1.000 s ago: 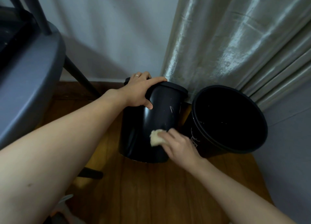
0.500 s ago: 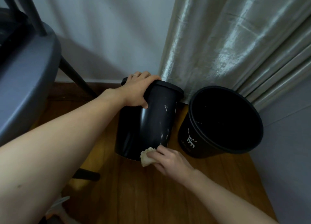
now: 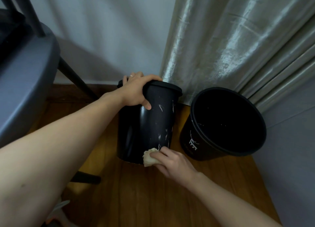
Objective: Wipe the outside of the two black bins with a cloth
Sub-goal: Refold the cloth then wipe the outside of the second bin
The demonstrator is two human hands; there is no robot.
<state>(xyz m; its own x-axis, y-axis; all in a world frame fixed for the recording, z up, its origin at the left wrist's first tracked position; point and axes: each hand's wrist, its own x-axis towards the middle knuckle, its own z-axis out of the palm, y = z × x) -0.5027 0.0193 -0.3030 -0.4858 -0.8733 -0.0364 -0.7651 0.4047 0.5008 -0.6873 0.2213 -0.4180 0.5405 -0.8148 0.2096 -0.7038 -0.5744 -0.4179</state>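
The left black bin [image 3: 146, 124], the one under work now, stands on the wooden floor [image 3: 136, 192] near the wall, between a grey chair on the left and the second black bin on the right. It leans a little away from the person. The left hand [image 3: 136, 92] grips its rim from above, fingers curled over the edge and the thumb pressed on the outer wall, so the bin cannot turn or slide. Low on the same wall, near the base, the right hand [image 3: 172, 162] presses a small pale cloth [image 3: 150, 157] against the plastic, its fingers bent around the wad.

Pale streaks run up the right side of this bin's wall, so I think the wiping here is not finished. To do this step well, the cloth should go in long strokes from base to rim over the streaks, with firm pressure, while the left hand turns the bin a little after each pass so the far side also comes to the front. A cleaner fold of the cloth may help.

Around: the grey chair [image 3: 25, 83] with dark legs is close on the left and could limit the elbow. The second black bin [image 3: 192, 141], tilted with its mouth open toward the camera and a white mark on its side, is just beside the first; it looks untouched and waits its turn. Behind both hangs a shiny curtain [image 3: 230, 48], which touches or nearly touches the bins at the back; I cannot tell which
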